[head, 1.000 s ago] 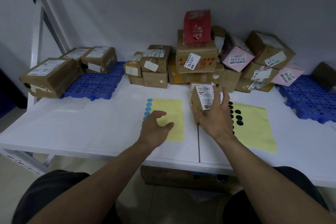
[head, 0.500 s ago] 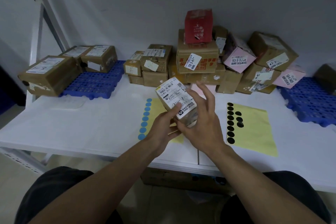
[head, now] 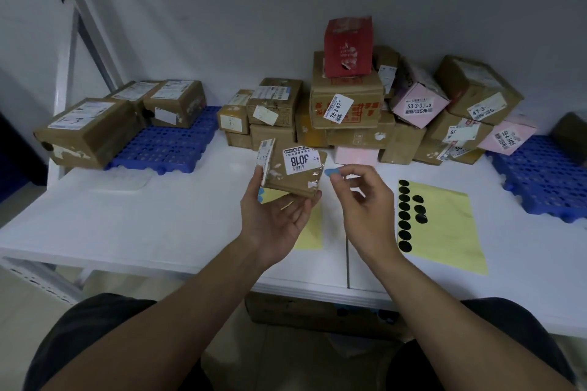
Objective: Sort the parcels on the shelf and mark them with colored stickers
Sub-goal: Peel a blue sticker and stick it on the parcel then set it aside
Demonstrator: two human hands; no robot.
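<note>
1. Our left hand is cupped under a small brown parcel. The thumb runs up its left side and the fingers curl round the bottom. So the parcel's up in the air over the white shelf, tilted, with the "3018" label facing us.
2. Our right hand is in a tight little pinch, thumb and forefinger on a round blue sticker, with the other fingers loosely curled. The sticker sits just beside the parcel's upper right corner. Honestly we can't tell if it's touching the cardboard.
3. Right under the left hand there's a yellow sheet lying flat, mostly hidden. A bit of the blue dots on its left edge peeks out below the parcel.
4. Off to the right lies a second yellow sheet, also flat on the shelf. It has a column of black stickers down its left edge and three more just beside that.
5. Along the back wall we've got the pile of parcels, mostly brown cardboard and a few pink ones, with a red box perched on top.
6. On the far left a blue pallet carries three brown boxes. A second blue pallet sits at the far right.
</note>
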